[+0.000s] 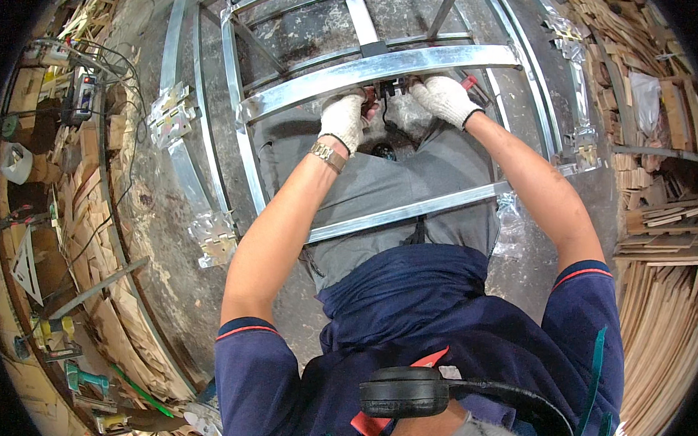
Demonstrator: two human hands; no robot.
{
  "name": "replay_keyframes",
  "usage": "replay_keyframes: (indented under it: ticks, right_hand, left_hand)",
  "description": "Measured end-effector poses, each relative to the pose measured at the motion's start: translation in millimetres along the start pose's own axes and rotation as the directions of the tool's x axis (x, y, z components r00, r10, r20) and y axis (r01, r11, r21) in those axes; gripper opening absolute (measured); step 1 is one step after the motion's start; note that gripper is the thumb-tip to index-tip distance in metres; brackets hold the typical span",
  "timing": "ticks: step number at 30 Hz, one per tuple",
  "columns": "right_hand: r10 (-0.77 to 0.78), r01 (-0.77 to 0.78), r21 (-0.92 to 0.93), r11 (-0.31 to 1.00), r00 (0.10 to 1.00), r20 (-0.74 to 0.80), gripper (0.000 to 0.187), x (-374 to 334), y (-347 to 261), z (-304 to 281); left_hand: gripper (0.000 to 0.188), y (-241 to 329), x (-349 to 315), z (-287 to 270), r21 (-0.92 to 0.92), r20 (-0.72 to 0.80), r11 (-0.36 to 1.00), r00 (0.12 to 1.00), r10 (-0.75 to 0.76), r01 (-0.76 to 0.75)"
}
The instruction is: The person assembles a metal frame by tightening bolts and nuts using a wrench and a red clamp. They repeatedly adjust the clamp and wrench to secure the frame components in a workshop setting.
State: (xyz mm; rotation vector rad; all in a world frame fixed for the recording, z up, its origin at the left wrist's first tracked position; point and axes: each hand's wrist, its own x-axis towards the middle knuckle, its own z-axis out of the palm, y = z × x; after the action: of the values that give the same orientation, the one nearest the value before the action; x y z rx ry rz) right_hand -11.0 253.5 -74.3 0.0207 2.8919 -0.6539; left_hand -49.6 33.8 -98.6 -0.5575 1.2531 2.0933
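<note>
A shiny metal frame of square tubing surrounds my legs, with a thick crossbar [309,84] in front of me. Just below that bar, my left hand [343,121], in a white knit glove with fingertips showing, is curled in beside a small black fitting [391,87]. From the other side my right hand [444,100], gloved the same way, bends its fingers toward this fitting. Both hands look closed, but the bar and the gloves hide what they grip. A black cable [391,115] hangs from the fitting. Beyond the bar, a pale actuator-like tube [362,19] runs away from me.
A nearer tube [412,211] crosses over my thighs. Hinged metal brackets [171,115] sit on the outer rails. A red object [469,82] lies by my right hand. Wood offcuts [92,202] and a power strip [83,94] line the left; stacked boards [666,310] stand right.
</note>
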Motion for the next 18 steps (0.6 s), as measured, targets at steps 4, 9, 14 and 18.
replay_keyframes:
  ticks: [4, 9, 14, 18]
  right_hand:
    - [0.008, -0.005, -0.054, 0.999, 0.998, 0.058, 0.055, 0.6, -0.9, -5.1]
    - [0.017, -0.014, -0.049, 0.999, 0.999, 0.052, 0.054, 1.9, 0.6, -3.9]
    - [-0.02, 0.023, -0.083, 0.996, 0.999, 0.039, 0.049, 1.4, -0.9, -2.5]
    - [-0.043, 0.047, -0.119, 0.992, 0.998, 0.036, 0.046, 1.9, 3.3, 0.4]
  left_hand:
    - [0.017, -2.2, 1.7, -1.4, 0.043, -0.004, 0.999, 1.0, 0.009, -0.009]
    - [0.017, 1.4, -5.6, 5.8, 0.063, -0.026, 0.998, 0.999, 0.022, -0.02]
    - [0.017, 2.3, -5.9, 4.2, 0.048, -0.005, 0.999, 1.0, 0.014, -0.014]
    - [0.017, 0.7, -2.3, 2.6, -0.059, -0.027, 0.998, 0.999, -0.021, 0.019]
